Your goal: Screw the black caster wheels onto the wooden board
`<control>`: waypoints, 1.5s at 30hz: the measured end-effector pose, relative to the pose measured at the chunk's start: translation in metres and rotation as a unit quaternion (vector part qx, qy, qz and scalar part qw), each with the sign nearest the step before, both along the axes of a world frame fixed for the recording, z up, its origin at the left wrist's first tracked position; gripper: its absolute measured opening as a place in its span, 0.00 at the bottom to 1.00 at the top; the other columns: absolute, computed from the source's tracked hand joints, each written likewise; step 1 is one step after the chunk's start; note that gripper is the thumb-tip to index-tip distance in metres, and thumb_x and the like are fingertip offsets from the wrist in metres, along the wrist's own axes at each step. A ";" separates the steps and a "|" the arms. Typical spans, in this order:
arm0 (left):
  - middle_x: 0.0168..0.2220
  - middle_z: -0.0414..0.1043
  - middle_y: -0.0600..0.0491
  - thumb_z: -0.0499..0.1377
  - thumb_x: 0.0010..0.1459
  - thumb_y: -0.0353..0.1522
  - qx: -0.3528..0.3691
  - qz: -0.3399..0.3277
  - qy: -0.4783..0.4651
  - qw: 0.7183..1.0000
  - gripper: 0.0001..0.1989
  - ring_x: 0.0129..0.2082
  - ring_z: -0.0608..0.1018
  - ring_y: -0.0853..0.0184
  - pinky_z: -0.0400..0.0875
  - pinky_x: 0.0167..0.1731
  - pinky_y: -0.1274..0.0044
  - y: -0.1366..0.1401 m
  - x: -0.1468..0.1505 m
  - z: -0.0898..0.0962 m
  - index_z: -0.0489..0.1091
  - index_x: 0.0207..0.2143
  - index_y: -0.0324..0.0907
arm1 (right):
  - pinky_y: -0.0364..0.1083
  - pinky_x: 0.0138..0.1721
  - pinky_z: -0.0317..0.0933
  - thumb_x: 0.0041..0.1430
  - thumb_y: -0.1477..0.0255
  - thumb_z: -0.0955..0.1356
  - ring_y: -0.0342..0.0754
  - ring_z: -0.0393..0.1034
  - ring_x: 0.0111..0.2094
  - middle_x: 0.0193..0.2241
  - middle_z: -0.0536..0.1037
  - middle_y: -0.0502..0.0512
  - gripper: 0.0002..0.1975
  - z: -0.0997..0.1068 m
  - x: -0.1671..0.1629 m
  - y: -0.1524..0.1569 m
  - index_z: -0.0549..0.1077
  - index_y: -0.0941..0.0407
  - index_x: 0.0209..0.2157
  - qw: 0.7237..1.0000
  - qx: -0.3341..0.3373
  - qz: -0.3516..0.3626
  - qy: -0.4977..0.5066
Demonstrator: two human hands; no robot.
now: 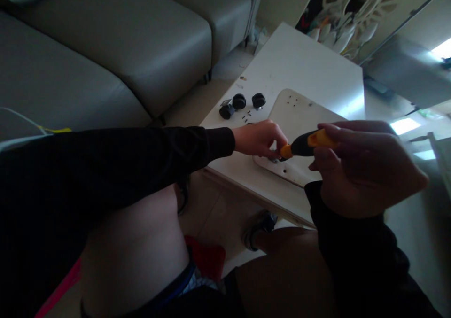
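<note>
My right hand [362, 163] is wrapped around the handle end of an orange and black screwdriver [303, 144], which points left and down. Under its tip, my left hand [262, 138] is closed with thumb and forefinger pinched together. What those fingers hold is too small and dark to make out. Just below them, a small metal piece [274, 159] rests near the edge of a white board [299, 116] with rounded corners and small holes. The board lies flat on a white table [225, 156], partly hidden behind my right hand.
Black caster wheels [239, 101] stand on the table left of the board, with several small dark screws [247, 116] beside them. A grey sofa [158, 31] runs along the left. White flower-shaped decorations [338, 38] are beyond the table's far end.
</note>
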State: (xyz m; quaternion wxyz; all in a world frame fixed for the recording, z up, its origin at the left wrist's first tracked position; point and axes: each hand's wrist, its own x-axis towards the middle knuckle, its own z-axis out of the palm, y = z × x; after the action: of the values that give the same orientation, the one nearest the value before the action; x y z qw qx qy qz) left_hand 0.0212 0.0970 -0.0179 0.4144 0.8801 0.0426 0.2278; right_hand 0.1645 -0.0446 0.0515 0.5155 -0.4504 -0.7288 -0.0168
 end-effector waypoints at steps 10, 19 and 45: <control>0.31 0.80 0.52 0.68 0.55 0.29 -0.003 0.004 -0.010 1.000 0.04 0.24 0.73 0.74 0.66 0.29 0.79 0.000 0.001 -0.001 0.83 0.34 0.41 | 0.47 0.20 0.66 0.53 0.78 0.75 0.50 0.79 0.33 0.42 0.83 0.54 0.14 -0.002 -0.002 0.007 0.80 0.50 0.41 0.998 0.048 0.005 0.045; 0.26 0.79 0.54 0.68 0.54 0.27 0.001 0.023 0.005 1.000 0.07 0.22 0.73 0.74 0.66 0.29 0.79 -0.002 -0.001 0.000 0.83 0.37 0.42 | 0.43 0.15 0.56 0.49 0.76 0.79 0.43 0.67 0.24 0.30 0.75 0.49 0.11 0.002 -0.004 0.011 0.77 0.49 0.32 0.993 0.109 -0.045 0.008; 0.31 0.81 0.53 0.66 0.54 0.26 0.000 0.001 0.011 1.000 0.08 0.24 0.74 0.73 0.67 0.30 0.79 -0.001 -0.001 0.001 0.83 0.36 0.42 | 0.45 0.16 0.59 0.52 0.79 0.75 0.46 0.73 0.25 0.34 0.82 0.52 0.09 0.001 -0.009 0.007 0.80 0.51 0.34 0.996 0.079 -0.009 0.034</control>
State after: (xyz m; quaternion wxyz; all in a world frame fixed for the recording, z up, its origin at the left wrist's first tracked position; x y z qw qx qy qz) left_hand 0.0204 0.0960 -0.0166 0.4132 0.8827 0.0483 0.2186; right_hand 0.1557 -0.0373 0.0529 0.5737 -0.4152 -0.7031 -0.0641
